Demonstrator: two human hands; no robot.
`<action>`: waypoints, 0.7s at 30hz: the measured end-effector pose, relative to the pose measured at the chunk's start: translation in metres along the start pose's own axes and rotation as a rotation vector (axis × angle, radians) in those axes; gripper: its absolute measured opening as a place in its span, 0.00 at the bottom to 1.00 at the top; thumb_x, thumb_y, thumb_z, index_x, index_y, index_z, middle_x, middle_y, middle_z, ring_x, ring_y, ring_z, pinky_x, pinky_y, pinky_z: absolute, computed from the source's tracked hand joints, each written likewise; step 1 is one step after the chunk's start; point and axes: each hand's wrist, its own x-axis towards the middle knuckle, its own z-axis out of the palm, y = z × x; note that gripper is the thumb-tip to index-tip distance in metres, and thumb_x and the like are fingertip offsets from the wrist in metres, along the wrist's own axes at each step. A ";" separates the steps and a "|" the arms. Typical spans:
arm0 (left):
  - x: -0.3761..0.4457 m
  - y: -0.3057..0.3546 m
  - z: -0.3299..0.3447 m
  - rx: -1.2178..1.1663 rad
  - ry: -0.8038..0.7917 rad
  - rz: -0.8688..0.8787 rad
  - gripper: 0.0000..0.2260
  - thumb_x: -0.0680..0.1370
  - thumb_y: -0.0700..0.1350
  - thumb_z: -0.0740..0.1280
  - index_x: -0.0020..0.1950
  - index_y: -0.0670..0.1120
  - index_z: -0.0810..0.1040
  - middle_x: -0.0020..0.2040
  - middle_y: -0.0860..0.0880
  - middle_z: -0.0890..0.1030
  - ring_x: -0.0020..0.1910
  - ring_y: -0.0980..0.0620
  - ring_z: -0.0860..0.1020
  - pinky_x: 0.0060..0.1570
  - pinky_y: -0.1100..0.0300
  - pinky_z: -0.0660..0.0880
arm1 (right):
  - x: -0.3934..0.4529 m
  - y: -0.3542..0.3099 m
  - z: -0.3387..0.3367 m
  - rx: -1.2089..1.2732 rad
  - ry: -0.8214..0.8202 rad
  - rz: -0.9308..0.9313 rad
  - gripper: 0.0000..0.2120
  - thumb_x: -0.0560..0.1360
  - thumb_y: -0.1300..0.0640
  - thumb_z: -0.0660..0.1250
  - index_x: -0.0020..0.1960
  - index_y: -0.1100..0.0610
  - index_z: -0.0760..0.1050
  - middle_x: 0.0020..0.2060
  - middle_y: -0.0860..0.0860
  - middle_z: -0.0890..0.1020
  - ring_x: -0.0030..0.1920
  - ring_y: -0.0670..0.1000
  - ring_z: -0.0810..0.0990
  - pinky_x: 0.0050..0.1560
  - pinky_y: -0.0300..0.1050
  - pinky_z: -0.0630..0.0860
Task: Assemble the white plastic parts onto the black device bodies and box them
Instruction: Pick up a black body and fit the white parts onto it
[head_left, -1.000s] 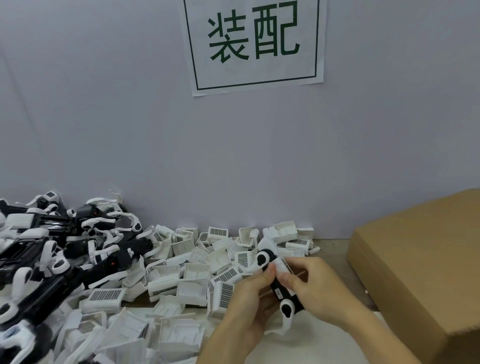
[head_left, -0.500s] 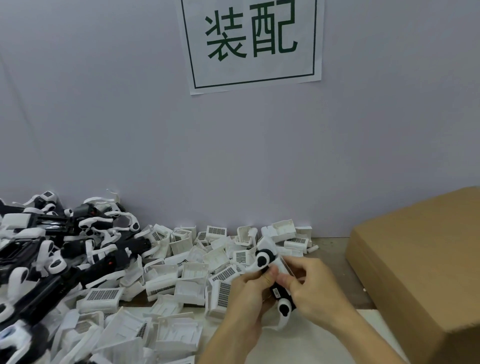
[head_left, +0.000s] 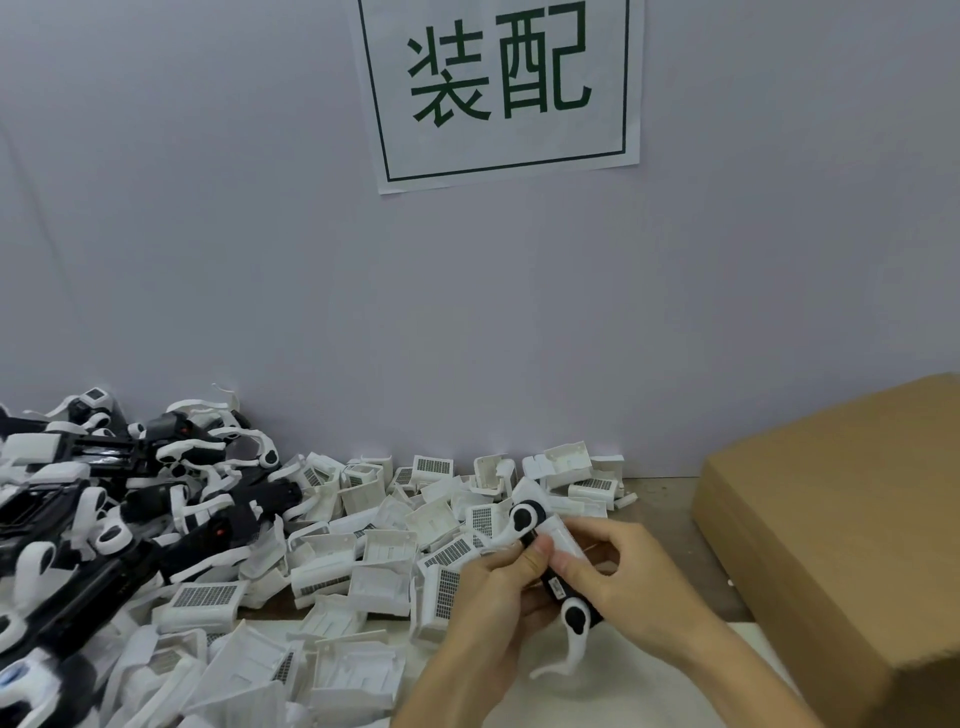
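Note:
My left hand and my right hand together hold one black device body with white curved arms, low in the middle of the view. Both thumbs press on a white plastic part at the body's upper half. A round black-and-white end sticks out above my fingers, and another one with a curved white arm hangs below them. A heap of loose white plastic parts lies to the left of my hands.
A pile of black device bodies with white arms fills the left side. A closed cardboard box stands at the right. A grey wall with a paper sign rises behind the table.
My hands and the device have stayed almost in place. My thumbs have shifted slightly on the white part.

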 end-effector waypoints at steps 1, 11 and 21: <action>0.000 -0.001 0.000 0.044 -0.003 -0.001 0.14 0.71 0.47 0.73 0.48 0.37 0.86 0.49 0.35 0.86 0.46 0.40 0.86 0.39 0.54 0.82 | -0.001 -0.001 -0.003 -0.016 -0.026 0.006 0.08 0.79 0.56 0.70 0.57 0.47 0.83 0.48 0.43 0.87 0.50 0.44 0.85 0.54 0.45 0.81; 0.000 -0.002 0.003 0.265 0.030 -0.002 0.16 0.82 0.51 0.63 0.54 0.41 0.85 0.46 0.41 0.87 0.44 0.45 0.86 0.42 0.54 0.82 | -0.003 -0.008 -0.011 0.015 -0.102 0.118 0.07 0.77 0.55 0.73 0.53 0.54 0.85 0.45 0.51 0.88 0.50 0.53 0.86 0.56 0.55 0.81; 0.002 -0.003 0.007 0.268 0.076 0.018 0.13 0.83 0.47 0.65 0.53 0.39 0.84 0.46 0.40 0.87 0.47 0.41 0.86 0.50 0.45 0.83 | -0.002 -0.004 -0.017 0.112 -0.112 0.133 0.08 0.75 0.54 0.74 0.54 0.50 0.86 0.46 0.52 0.88 0.49 0.51 0.86 0.50 0.48 0.84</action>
